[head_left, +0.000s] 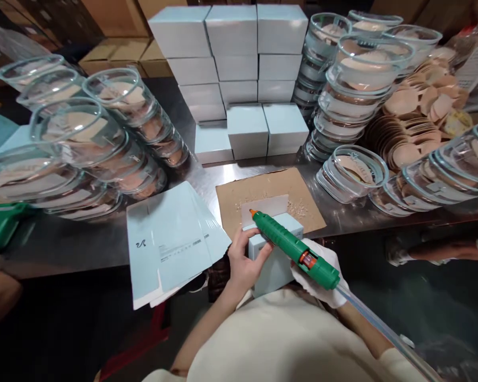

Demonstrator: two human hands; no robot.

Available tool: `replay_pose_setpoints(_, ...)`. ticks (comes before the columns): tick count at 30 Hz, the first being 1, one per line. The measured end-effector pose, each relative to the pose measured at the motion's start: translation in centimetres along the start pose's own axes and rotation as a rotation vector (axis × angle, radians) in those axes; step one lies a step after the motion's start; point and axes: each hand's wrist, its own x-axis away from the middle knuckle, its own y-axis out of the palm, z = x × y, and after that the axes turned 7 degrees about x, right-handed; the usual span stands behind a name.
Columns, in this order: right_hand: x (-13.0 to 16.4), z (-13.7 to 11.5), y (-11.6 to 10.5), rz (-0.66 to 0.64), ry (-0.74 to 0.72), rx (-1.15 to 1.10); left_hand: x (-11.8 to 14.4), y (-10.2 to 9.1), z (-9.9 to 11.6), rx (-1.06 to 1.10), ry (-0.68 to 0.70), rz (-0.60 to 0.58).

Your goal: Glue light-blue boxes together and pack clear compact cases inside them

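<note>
A green glue gun (279, 237) with an orange tip is gripped in my right hand (322, 265), which wears a white glove. A clear glue stick (382, 323) runs out of its back end. The tip is by the raised white flap (269, 208) of a light blue box (274, 270). My left hand (247, 260) is closed on the left side of that box, thumb and fingers at its upper edge. Under the box's far end lies a brown cardboard sheet (233, 199) with small crumbs on it. Flat light blue cartons (171, 244) lie to the left.
Closed boxes (239, 74) are stacked at the back of the metal table (207, 175). Glass containers (99, 143) stand in stacks on the left, and more glass containers (350, 106) on the right. Another green glue gun (3, 225) is at the left edge. A person's leg (450, 248) shows at right.
</note>
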Motion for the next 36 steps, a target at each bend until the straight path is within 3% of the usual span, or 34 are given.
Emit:
replay_pose_setpoints(4, -1.1, -0.7, 0.5, -0.011, -0.073, 0.043, 0.1, -0.1, 0.0, -0.017, 0.037, -0.005)
replay_pose_setpoints(8, -1.2, 0.5, 0.9, 0.021, -0.057, 0.084, 0.2, -0.2, 0.2, 0.000, 0.022, -0.012)
replay_pose_setpoints(15, -0.3, 3.9, -1.0, 0.165, 0.487, -0.233, 0.2, -1.4, -0.1, 0.025, -0.094, 0.042)
replay_pose_setpoints(19, -2.0, 4.5, -1.4, 0.131, 0.597, -0.374, -0.1, -2.1, -0.1, 0.074, -0.170, 0.055)
replay_pose_setpoints(25, -7.1, 6.8, 0.4, 0.000, 0.709, -0.428, -0.3, -2.4, 0.3, 0.152, -0.206, 0.067)
replay_pose_setpoints(29, -8.3, 7.9, -0.9, 0.027, 0.704, -0.264, -0.3, -2.8, 0.3, 0.173, -0.220, 0.110)
replay_pose_setpoints(33, -8.1, 5.6, -2.0, 0.167, 0.533, -0.200, -0.5, -2.9, 0.5, 0.202, -0.226, 0.082)
replay_pose_setpoints(36, -8.6, 3.3, -0.8, -0.045, 0.348, -0.435, -0.8, -2.4, 0.7, 0.250, -0.233, 0.008)
